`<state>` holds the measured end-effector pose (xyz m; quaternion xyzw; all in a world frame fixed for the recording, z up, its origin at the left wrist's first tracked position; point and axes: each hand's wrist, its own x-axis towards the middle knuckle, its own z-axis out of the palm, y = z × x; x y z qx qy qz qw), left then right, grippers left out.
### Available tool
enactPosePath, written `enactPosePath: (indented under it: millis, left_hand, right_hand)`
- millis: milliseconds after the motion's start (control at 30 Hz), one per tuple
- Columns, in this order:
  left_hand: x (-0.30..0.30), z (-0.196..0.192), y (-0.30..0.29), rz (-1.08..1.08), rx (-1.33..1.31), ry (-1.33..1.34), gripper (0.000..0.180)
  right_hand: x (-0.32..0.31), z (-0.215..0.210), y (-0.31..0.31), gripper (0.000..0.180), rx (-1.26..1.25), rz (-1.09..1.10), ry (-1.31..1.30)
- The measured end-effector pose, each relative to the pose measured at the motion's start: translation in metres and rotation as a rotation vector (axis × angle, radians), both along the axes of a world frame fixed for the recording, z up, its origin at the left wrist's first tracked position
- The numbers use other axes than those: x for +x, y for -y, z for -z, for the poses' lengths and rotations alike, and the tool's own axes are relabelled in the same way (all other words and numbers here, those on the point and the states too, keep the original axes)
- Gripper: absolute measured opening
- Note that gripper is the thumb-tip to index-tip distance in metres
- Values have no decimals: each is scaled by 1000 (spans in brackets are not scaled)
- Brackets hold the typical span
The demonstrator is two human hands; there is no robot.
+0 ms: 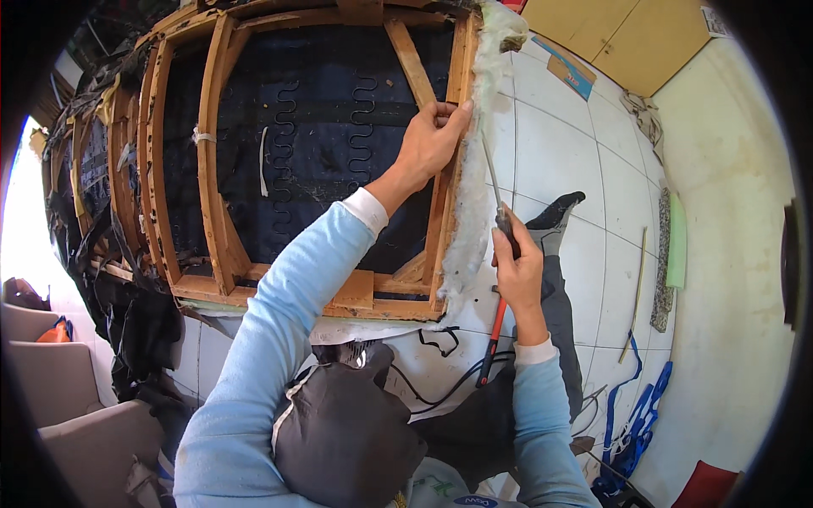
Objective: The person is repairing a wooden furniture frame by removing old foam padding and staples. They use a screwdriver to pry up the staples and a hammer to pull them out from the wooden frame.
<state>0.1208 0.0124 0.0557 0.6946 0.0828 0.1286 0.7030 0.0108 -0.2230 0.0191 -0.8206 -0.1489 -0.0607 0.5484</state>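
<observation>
A stripped wooden furniture frame (207, 161) with black backing cloth and zigzag springs lies before me. My left hand (430, 144) is closed at its right rail, fingers curled on the inner side and thumb on the outer edge. In my right hand (518, 275) is a screwdriver (491, 165), gripped by its dark handle. Its long thin shaft points up and away, lying against the white wadding (468, 220) along the frame's outer right edge. The hands are apart, the right one lower and nearer me. Whether the tip touches wood is too small to tell.
A hammer with a red and black handle (493, 343) lies by my leg, near a black cable (432, 411). Torn black cloth (140, 322) hangs at the frame's left. Blue straps (644, 423) lie on the right floor; grey chairs (63, 372) stand at left.
</observation>
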Motion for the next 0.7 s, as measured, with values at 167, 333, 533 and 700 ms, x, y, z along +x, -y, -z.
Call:
enactPosePath:
  millis: [167, 333, 533, 700]
  left_hand:
    - [11, -8, -7, 21, 120, -122, 75]
    - [-9, 9, -8, 166, -203, -47, 76]
    - [-32, 23, -7, 282, -45, 79, 89]
    - [-31, 23, -6, 282, -36, 77, 93]
  right_hand:
    - [-9, -8, -2, 39, 29, 1, -77]
    - [-11, -10, -4, 42, 32, -104, -203]
    - [-26, -15, -19, 47, 355, -87, -510]
    - [-28, -22, -26, 43, 32, 39, -172]
